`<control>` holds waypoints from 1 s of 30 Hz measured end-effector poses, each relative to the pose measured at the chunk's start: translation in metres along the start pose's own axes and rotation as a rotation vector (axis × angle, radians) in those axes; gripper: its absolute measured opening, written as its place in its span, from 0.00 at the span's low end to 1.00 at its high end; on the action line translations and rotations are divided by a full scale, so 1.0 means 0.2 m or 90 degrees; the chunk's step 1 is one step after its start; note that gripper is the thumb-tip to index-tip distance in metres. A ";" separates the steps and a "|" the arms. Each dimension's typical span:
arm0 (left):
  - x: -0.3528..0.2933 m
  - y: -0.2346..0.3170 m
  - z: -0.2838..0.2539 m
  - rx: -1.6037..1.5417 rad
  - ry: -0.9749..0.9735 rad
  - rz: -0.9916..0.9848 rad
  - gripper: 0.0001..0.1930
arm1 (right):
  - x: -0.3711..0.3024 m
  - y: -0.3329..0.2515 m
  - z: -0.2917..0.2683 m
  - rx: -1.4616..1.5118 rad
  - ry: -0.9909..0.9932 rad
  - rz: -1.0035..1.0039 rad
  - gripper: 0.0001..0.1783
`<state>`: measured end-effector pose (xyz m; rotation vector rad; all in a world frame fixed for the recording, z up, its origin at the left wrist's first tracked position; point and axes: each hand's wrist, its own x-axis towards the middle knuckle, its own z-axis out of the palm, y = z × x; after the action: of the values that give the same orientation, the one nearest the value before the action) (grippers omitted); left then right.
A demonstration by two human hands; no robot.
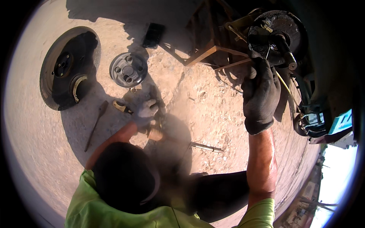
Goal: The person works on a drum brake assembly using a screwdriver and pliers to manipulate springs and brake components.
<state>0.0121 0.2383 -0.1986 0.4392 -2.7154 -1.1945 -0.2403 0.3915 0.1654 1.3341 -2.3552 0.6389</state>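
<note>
My right hand (261, 95), in a dark knitted glove, reaches up to a greasy round brake backing plate (262, 36) with an axle stub (289, 57) at its middle. Its fingers are closed at the plate's lower edge; a thin shiny strip shows by the fingertips, but what they hold is hidden. Low over the ground, my left hand (145, 111) wears a greyish glove and is smeared by motion, so its grip does not show. Just left of it lies a curved brake shoe (121, 106). A silver brake drum (129, 70) with several holes rests beyond that hand.
A wheel with its tyre (48, 81) lies at far left, a curved metal shoe (77, 88) on it. A long dark tool (96, 127), a metal tube (207, 147) and a black tray (154, 36) lie around. A rusty frame (203, 54) and yellow cable (287, 89) are near the vehicle.
</note>
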 end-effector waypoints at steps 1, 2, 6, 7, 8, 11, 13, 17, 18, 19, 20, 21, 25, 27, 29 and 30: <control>-0.01 -0.04 0.03 -0.006 -0.041 -0.018 0.13 | 0.00 0.00 0.00 0.003 0.002 0.024 0.16; -0.01 -0.08 0.06 -0.023 -0.021 0.010 0.15 | 0.00 0.01 0.00 0.004 0.012 0.022 0.16; -0.04 -0.29 0.21 -0.278 -0.043 0.036 0.23 | 0.02 0.02 0.01 -0.022 0.017 0.016 0.17; -0.05 -0.34 0.25 -0.315 -0.020 0.093 0.24 | 0.02 0.02 0.00 0.105 0.004 0.103 0.17; -0.06 -0.37 0.27 -0.315 -0.026 0.094 0.25 | 0.02 0.03 0.00 0.205 -0.010 0.184 0.17; -0.07 -0.38 0.28 -0.243 -0.089 0.012 0.25 | 0.03 0.05 0.00 0.079 0.001 0.091 0.17; -0.06 -0.33 0.23 -0.178 -0.121 -0.012 0.25 | 0.03 0.05 0.00 -0.013 0.014 0.008 0.17; -0.01 -0.13 0.07 -0.124 -0.111 -0.011 0.20 | 0.01 0.04 -0.01 0.230 0.000 0.176 0.16; -0.01 -0.09 0.03 -0.101 -0.057 0.018 0.17 | 0.00 0.03 -0.01 0.232 -0.008 0.208 0.16; 0.00 -0.05 0.00 -0.045 -0.005 0.057 0.12 | 0.00 0.03 -0.01 0.250 -0.003 0.187 0.16; 0.01 -0.02 -0.02 0.011 0.047 0.097 0.07 | 0.01 0.03 -0.01 0.170 0.001 0.118 0.16; 0.01 0.00 -0.04 0.024 0.038 0.100 0.08 | 0.01 0.04 -0.01 0.092 0.009 0.043 0.16; 0.01 0.03 -0.04 -0.039 0.007 0.027 0.10 | 0.02 0.05 0.00 0.101 0.023 0.038 0.16; 0.01 0.01 -0.03 -0.129 0.011 -0.003 0.11 | 0.02 0.05 -0.01 0.129 0.008 0.065 0.17; 0.01 0.00 -0.01 -0.164 -0.001 0.000 0.12 | 0.02 0.05 -0.02 0.095 0.009 0.039 0.17; 0.01 -0.01 0.00 -0.164 0.019 0.010 0.13 | 0.02 0.05 -0.02 0.062 0.013 0.012 0.17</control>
<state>0.0109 0.2359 -0.2002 0.3966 -2.4879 -1.4933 -0.2501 0.3949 0.1695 1.3403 -2.3511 0.7787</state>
